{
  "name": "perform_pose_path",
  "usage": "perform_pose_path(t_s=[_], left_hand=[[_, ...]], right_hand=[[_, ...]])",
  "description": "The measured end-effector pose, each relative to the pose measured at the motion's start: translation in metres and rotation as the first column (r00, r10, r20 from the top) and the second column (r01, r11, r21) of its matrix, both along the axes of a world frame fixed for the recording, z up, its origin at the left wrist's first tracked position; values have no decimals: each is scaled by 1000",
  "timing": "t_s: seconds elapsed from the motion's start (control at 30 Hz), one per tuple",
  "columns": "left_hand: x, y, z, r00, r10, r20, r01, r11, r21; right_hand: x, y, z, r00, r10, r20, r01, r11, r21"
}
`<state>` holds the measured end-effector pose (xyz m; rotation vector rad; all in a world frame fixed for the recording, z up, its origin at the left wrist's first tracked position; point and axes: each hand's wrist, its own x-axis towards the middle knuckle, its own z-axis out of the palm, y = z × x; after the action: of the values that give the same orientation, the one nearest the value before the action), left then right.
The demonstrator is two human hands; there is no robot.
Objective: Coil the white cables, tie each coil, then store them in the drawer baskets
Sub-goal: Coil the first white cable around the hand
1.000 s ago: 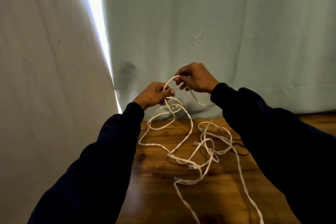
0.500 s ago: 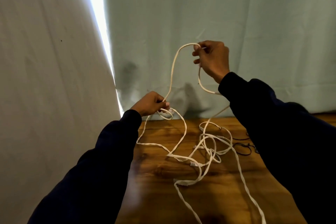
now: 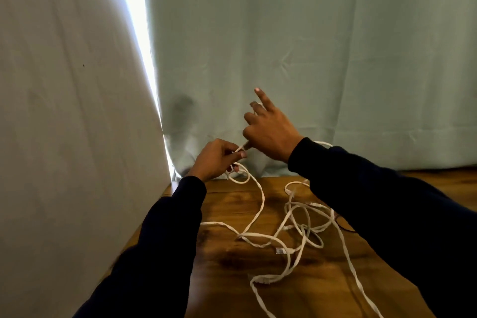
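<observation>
The left hand pinches the white cable between thumb and curled fingers, holding a small loop just above the far edge of the wooden table. The right hand sits just beside it, thumb tip meeting the cable at the left hand's pinch, while the index finger points up and the other fingers are loosely bent; whether the thumb truly clamps the strand against a finger cannot be told, though a run of cable passes behind the right wrist. From the held loop the cable falls to the table and spreads into a loose tangle of crossing bends, with a small connector lying among them and long strands trailing off the near edge. Pale curtains hang behind, with a bright gap at the left. The step in hand seems to be the first: gathering turns into a coil. No coil is yet tied and no drawer baskets are in view. The next move likely calls for drawing another length up from the tangle and laying it into the left hand's loop without snagging the crossings.
</observation>
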<state>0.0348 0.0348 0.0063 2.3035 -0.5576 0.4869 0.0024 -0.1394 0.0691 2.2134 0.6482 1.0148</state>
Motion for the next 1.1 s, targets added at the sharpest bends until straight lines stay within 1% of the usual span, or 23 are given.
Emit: perform_pose_path(t_s=[0.03, 0.07, 0.13, 0.2, 0.27, 0.33, 0.4, 0.5, 0.6, 0.63, 0.7, 0.8, 0.9, 0.97, 1.03, 1.07, 1.1], left_hand=[[1, 3, -3, 1000, -4, 1, 4, 998, -58], [1, 5, -4, 1000, -9, -3, 9, 994, -106], [3, 9, -5, 1000, -15, -1, 15, 987, -160], [4, 10, -3, 999, -24, 21, 28, 980, -196], [4, 13, 1, 999, -30, 33, 37, 972, -234], [2, 17, 4, 999, -34, 41, 44, 961, -272], [0, 19, 8, 997, -30, 72, 50, 951, -305], [-4, 21, 13, 990, 1, 143, 51, 933, -356], [-6, 17, 16, 988, 5, 154, 67, 886, -459], [-4, 17, 16, 988, 3, 152, 75, 859, -506], [0, 19, 15, 990, -5, 141, 94, 771, -630], [8, 25, 14, 996, -25, 81, 80, 609, -789], [12, 23, 16, 995, -82, 51, 84, 469, -879], [12, 23, 21, 993, -110, 35, 72, 351, -933], [14, 30, 22, 996, -93, 16, 37, 230, -972], [14, 34, 20, 997, -72, 1, 16, 209, -978], [15, 38, 18, 999, -47, -13, -2, 223, -975]], right_hand=[[6, -4, 3, 999, 13, -49, -11, 999, 47], [12, -9, 6, 994, 44, -99, -31, 991, 133], [21, -16, 11, 973, 143, -180, -72, 934, 351], [28, -20, 10, 946, 282, -162, -154, 827, 541], [35, -21, 9, 907, 406, -116, -227, 700, 677], [42, -23, 9, 875, 480, -69, -264, 590, 763], [45, -25, 11, 868, 496, -24, -274, 516, 811], [44, -28, 16, 870, 493, 22, -278, 453, 847], [42, -26, 19, 863, 504, 26, -265, 408, 874], [42, -26, 21, 857, 514, 24, -261, 394, 881], [42, -28, 23, 844, 536, -1, -235, 373, 898], [38, -34, 26, 827, 554, -100, -164, 408, 898], [38, -37, 27, 816, 549, -181, -112, 458, 882], [41, -41, 28, 839, 505, -200, -89, 491, 867], [43, -50, 29, 871, 453, -189, -69, 494, 867], [44, -55, 30, 875, 448, -183, -61, 476, 877], [45, -60, 31, 874, 453, -177, -58, 459, 887]])
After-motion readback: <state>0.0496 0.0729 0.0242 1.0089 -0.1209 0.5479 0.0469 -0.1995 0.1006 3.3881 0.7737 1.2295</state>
